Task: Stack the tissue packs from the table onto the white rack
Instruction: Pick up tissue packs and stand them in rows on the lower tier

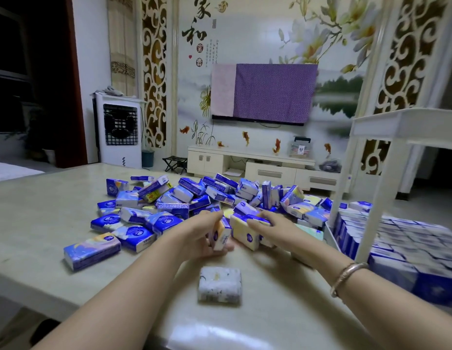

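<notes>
A heap of blue and white tissue packs [194, 198] covers the middle of the beige table [43, 223]. My left hand [207, 236] grips one pack [221, 236] held on end at the heap's near edge. Beside it my right hand [268, 228] lies over a yellowish pack [245, 236], fingers curled on its top. The white rack [386, 173] stands at the right; its lower shelf holds rows of stacked packs [409, 248]. A single pale pack [219, 285] lies alone close to me.
A loose pack [92, 250] lies at the left of the heap. The rack's post [376, 208] rises just right of my right forearm. Beyond the table are a TV cabinet [257, 168] and a white air cooler [120, 130].
</notes>
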The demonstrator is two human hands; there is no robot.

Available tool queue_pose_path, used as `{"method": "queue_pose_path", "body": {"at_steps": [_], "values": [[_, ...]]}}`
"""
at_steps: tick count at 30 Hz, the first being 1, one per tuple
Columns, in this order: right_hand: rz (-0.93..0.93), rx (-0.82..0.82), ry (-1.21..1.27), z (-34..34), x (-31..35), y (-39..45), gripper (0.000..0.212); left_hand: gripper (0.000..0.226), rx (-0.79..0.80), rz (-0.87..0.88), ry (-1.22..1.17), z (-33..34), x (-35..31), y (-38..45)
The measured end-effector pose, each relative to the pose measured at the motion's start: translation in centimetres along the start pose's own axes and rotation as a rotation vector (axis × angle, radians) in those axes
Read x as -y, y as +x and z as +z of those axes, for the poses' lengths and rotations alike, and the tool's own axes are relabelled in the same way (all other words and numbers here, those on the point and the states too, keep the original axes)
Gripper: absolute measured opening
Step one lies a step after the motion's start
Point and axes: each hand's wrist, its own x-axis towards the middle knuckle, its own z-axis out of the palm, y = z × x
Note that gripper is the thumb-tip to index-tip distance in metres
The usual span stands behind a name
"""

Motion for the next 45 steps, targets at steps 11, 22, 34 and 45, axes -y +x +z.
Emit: {"method": "queue_pose_path", "body": {"at_steps": [11,22,34,45], "values": [[-0.157,-0.202,0.063,1.8,0.7,-0.8,0.034,0.032,0.058,-0.042,-0.286,0.5,0.0,1.1],[-0.378,-0.176,0.236,-4.6,2.0,-6.9,0.027,0.041,0.293,0.090,-0.597,5.0,-1.8,-3.2],[-0.336,-0.442,0.584,-15.7,-1.1,-16.5,0.009,0.037,0.493,0.091,-0.239,13.4,-4.1,-10.7],[-0.124,-0.378,0.555,-20.6,-6.8,-19.9,0.028,0.030,0.725,0.095,-0.159,25.4,-3.0,-12.6]]}}
